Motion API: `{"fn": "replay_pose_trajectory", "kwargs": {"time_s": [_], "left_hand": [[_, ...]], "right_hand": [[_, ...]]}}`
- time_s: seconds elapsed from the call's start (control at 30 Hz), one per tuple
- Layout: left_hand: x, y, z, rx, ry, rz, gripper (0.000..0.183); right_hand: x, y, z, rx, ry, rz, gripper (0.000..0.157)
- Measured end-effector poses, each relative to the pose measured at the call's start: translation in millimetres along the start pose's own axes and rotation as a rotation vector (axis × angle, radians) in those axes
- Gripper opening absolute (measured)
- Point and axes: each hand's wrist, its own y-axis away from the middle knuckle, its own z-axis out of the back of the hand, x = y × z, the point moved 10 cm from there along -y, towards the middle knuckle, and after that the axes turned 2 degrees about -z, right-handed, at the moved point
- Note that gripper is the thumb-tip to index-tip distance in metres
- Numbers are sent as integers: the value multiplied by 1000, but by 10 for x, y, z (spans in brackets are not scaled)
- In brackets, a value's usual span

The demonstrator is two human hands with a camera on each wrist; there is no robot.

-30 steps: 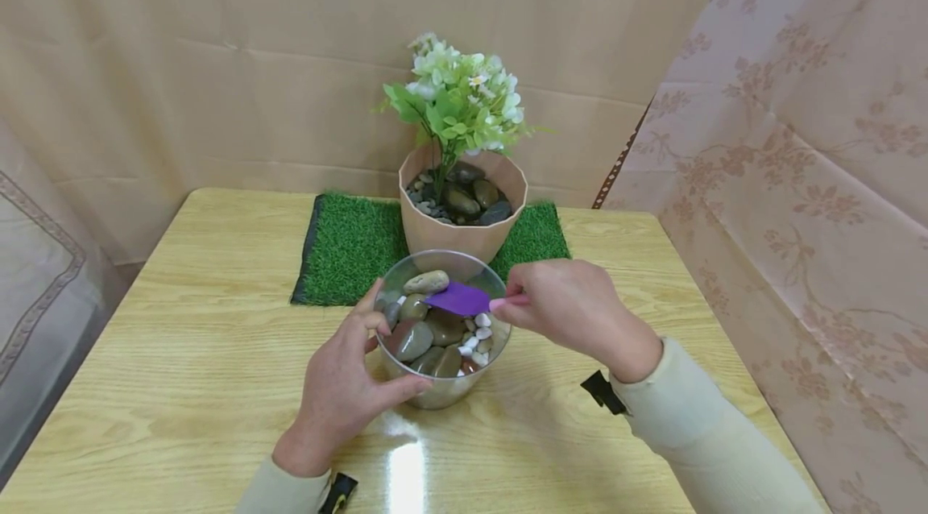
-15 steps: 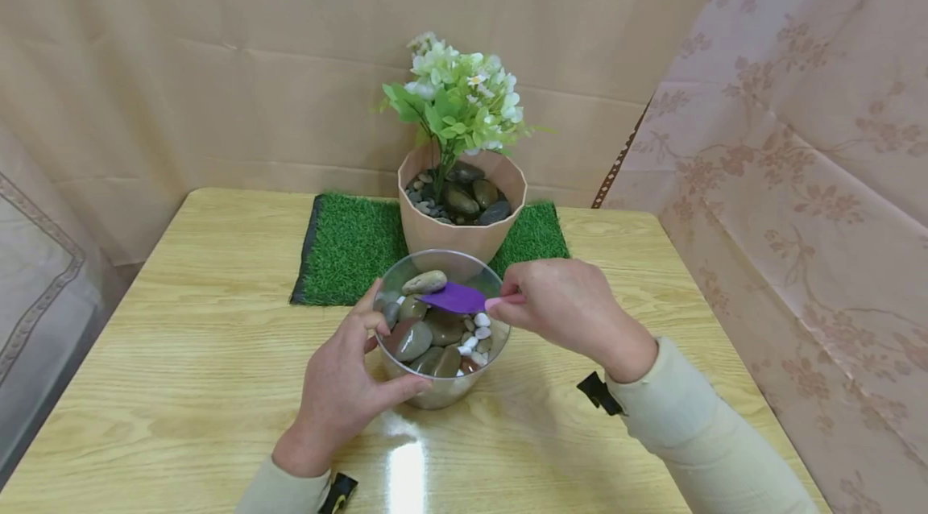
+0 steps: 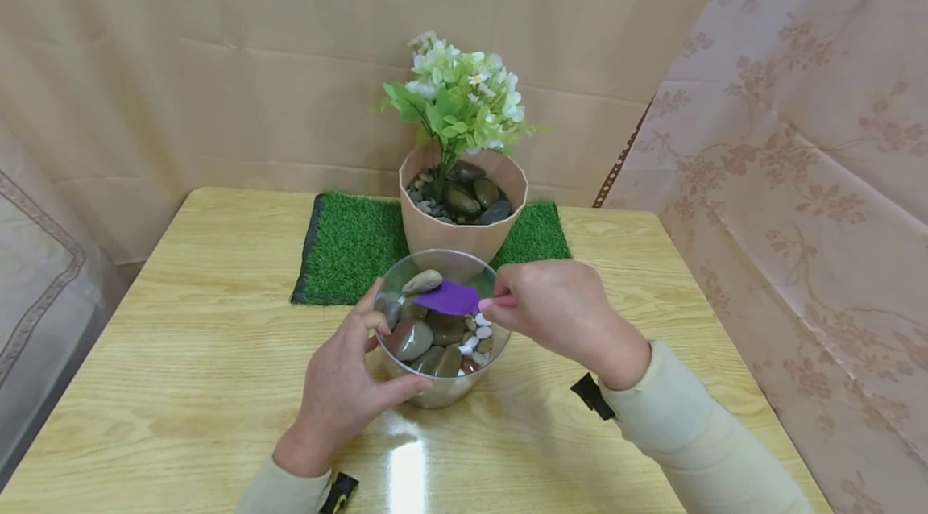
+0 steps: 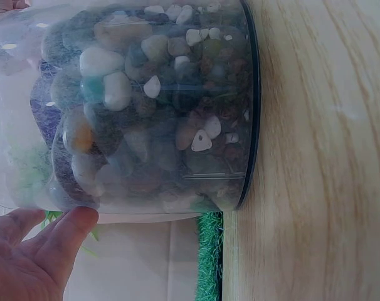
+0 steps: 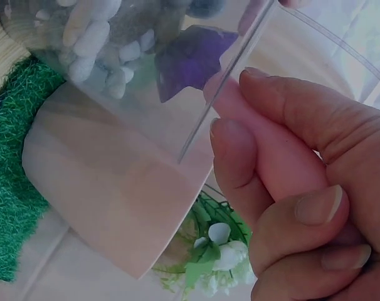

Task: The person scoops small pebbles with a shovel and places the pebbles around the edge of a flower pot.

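A clear round plastic container (image 3: pixel 444 395) of stones stands in front of the flowerpot. My left hand (image 3: pixel 339 393) grips its near left side, thumb at the front and fingers round the rim. In my right hand (image 3: pixel 561 311) is a toy shovel, its pink handle (image 5: pixel 284 153) wrapped by curled fingers in the right wrist view. The purple blade (image 3: pixel 448 299) lies inside the container above the bigger dark stones (image 3: pixel 412 339). Its tip is against or very near a pale oval stone (image 3: pixel 422 282). White pebbles (image 3: pixel 483 331) gather at the right inside.
Behind the container a peach flowerpot (image 3: pixel 464 238) with white flowers (image 3: pixel 471 87) and dark stones stands on a green turf mat (image 3: pixel 355 248). A wooden table (image 3: pixel 217 353) carries everything. Beige cloth (image 3: pixel 290 55) hangs at the back, flowered cloth (image 3: pixel 812 176) at the right.
My right hand has pushed the shovel a little to the left inside the container. The pale oval stone has shifted slightly left and tilted. My left hand has stayed in place.
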Motion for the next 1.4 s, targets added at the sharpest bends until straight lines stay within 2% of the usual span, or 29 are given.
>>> {"fn": "replay_pose_trajectory", "kwargs": {"time_s": [0.2,0.43,0.8,1.23,1.4], "left_hand": [[9,3,-3,3,2,13,74],[15,8,-2,3,-18,17,74],[1,4,2,-10,-24,1,75],[-4,4,2,-14,-14,-13,76],[-1,4,5,-13,-18,-3,76]], "right_hand": [[97,-18,-5,-94,31,46,32],[121,5,-29,-146,32,36,28],[146,145,-60,-253,10,46,27],[206,282,-32,-346,-40,59,27],[189,300,-34,-356,-58,45,26]]}}
